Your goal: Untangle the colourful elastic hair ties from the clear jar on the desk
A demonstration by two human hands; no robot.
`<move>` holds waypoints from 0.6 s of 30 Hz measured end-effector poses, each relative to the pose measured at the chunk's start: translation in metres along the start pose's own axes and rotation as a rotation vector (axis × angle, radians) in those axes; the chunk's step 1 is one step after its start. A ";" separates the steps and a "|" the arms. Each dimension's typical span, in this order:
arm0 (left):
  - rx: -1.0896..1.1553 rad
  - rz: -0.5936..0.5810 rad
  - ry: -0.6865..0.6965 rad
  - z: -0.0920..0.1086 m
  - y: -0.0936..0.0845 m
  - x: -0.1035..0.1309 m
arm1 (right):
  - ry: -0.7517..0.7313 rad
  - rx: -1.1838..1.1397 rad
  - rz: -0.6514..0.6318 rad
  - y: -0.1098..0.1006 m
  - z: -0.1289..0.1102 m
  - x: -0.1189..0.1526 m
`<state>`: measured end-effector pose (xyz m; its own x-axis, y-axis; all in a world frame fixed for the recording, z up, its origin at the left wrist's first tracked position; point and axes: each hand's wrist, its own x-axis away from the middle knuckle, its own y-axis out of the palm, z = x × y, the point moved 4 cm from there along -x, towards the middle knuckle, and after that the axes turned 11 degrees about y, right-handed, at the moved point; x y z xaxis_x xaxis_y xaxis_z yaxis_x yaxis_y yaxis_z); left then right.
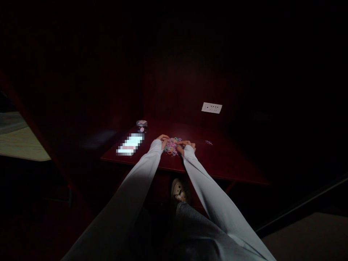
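A loose pile of small pastel bands or rings (173, 146) lies on the dark red table (223, 163) near its front edge. Against the pile's left side is my left hand (163, 139), its fingers spread a little and resting at the bands. At the right side my right hand (186, 145) reaches into the pile with thumb and index finger apart. Nothing shows clearly in its fingers. Farther right on the table sits a small separate bunch of thin, pale purple pieces (208, 142).
A bright, pixelated phone-like screen (129, 144) lies at the table's left. Behind it stands a small clear jar (141, 126) with a lid. A white socket panel (211, 107) is on the back wall. Dark partitions rise on both sides.
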<state>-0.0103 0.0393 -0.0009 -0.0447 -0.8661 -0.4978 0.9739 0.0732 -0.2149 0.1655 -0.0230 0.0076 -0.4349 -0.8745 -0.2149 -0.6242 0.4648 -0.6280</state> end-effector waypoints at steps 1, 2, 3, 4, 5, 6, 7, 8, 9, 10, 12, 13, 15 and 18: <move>0.049 0.012 0.009 0.001 0.001 -0.001 | -0.009 -0.002 0.004 0.000 0.000 0.000; 0.091 0.019 0.012 0.003 0.002 -0.001 | -0.022 -0.008 0.005 0.000 0.000 0.000; 0.123 0.022 0.014 0.004 0.002 -0.001 | -0.034 -0.017 0.008 -0.001 -0.001 0.000; 0.144 0.024 0.014 0.006 0.002 -0.001 | -0.041 -0.023 0.007 -0.001 -0.001 0.001; 0.154 0.026 0.010 0.007 0.001 -0.002 | -0.046 -0.025 0.004 -0.002 -0.002 0.001; 0.154 0.028 0.002 0.008 0.001 -0.002 | -0.053 -0.023 0.000 -0.002 -0.003 0.003; 0.153 0.029 -0.007 0.009 0.000 -0.002 | -0.069 -0.017 -0.004 -0.001 -0.005 0.004; 0.154 0.027 -0.018 0.009 -0.001 -0.002 | -0.094 -0.007 -0.008 0.000 -0.007 0.006; 0.158 0.025 -0.032 0.009 -0.002 -0.002 | -0.129 0.005 -0.014 0.002 -0.010 0.007; 0.166 0.025 -0.043 0.009 -0.003 -0.002 | -0.171 0.021 -0.026 0.004 -0.013 0.009; 0.189 0.040 -0.055 0.009 -0.003 -0.001 | -0.251 0.057 -0.059 0.010 -0.017 0.011; 0.200 0.055 -0.059 0.009 -0.004 -0.001 | -0.278 0.074 -0.075 0.013 -0.018 0.012; 0.214 0.089 -0.062 0.008 -0.003 -0.001 | -0.295 0.095 -0.094 0.015 -0.018 0.012; 0.212 0.117 -0.068 0.007 -0.003 -0.001 | -0.223 0.086 -0.071 0.012 -0.014 0.009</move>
<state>-0.0115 0.0363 0.0056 0.0794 -0.8895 -0.4499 0.9968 0.0759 0.0260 0.1447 -0.0238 0.0091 -0.2319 -0.9178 -0.3221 -0.5859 0.3962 -0.7069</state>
